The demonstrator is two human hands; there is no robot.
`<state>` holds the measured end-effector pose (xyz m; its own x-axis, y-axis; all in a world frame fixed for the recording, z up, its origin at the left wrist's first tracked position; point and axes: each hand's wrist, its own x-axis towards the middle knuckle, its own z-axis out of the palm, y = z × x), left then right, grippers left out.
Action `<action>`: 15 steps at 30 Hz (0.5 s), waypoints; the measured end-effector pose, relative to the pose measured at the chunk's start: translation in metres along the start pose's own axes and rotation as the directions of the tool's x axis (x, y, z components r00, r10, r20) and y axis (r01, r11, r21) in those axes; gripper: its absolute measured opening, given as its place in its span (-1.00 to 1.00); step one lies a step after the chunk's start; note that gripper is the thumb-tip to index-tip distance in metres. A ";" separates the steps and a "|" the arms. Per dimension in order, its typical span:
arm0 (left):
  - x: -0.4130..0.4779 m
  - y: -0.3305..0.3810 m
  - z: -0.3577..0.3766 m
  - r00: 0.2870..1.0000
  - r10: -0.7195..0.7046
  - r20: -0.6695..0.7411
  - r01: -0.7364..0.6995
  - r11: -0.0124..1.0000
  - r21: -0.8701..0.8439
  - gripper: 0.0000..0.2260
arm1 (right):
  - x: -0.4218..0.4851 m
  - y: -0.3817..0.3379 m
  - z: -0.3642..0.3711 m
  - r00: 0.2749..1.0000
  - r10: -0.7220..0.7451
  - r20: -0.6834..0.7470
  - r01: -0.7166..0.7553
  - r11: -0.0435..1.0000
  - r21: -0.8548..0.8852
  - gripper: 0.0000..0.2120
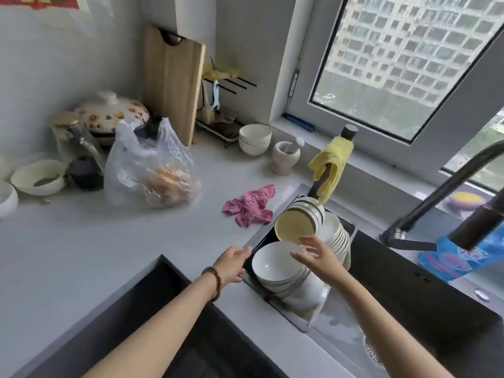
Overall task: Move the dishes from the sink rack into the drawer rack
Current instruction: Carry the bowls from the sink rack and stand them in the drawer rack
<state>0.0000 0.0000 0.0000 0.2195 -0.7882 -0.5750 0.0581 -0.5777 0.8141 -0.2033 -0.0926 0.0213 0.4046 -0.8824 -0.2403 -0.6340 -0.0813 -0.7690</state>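
While sink rack (353,227) holds stacked bowls (272,264) and plates (338,236), task looks barely begun: right hand (319,257) fingers spread over bowls, holding nothing; left hand (231,264) at rack edge, grip unclear.

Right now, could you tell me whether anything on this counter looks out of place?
A crumpled pink cloth lies loose on the pale grey countertop beside the sink rack. Nothing else stands out.

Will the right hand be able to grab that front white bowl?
Probably yes: the right hand is open right at the rim of the bowl, with nothing between them.
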 end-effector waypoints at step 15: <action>0.084 -0.023 0.050 0.987 -0.033 -0.158 0.112 0.842 0.528 -0.64 | 0.072 0.050 -0.008 0.986 0.072 0.149 -0.025 0.955 -0.297 -0.63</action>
<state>-0.0318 -0.0637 -0.0717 0.3685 -0.7256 -0.5811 -0.4406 -0.6868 0.5781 -0.2108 -0.1640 -0.0300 0.4514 -0.8071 -0.3805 -0.8109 -0.1930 -0.5525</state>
